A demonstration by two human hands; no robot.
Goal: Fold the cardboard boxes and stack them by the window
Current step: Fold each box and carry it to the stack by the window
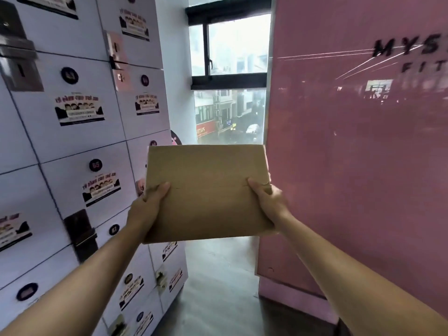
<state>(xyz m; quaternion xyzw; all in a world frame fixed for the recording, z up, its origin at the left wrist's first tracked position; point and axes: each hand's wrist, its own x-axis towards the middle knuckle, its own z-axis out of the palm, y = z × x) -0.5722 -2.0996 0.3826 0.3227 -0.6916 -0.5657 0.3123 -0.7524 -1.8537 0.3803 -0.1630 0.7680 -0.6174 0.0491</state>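
Cardboard filled the middle of the narrow passage: one brown box, closed up or flattened, I could not tell which, was held out at arm's length toward the window at the far end. The left hand clamped its left edge, thumb pressed on the top face and fingers tucked underneath; the right hand held the right edge the same way, thumb on top, the rest hidden below. The box hung in the air between the wall of lockers on the left and the glossy pink wall on the right, touching neither, as far as I could see

By my reckoning the folding of this box was done and it was on its way to the stack. No pile showed by the window; the box itself hid the floor under the glass, so how many lay there already I could not say. Setting it down was left, and any other boxes were out of sight

Large dark letters on the pink wall read "MYS", with "FIT" beneath, both cut off at the edge. A red shop sign outside the window ended in "ITUS". The lockers carried round number badges and printed stickers, too blurred to read with any confidence
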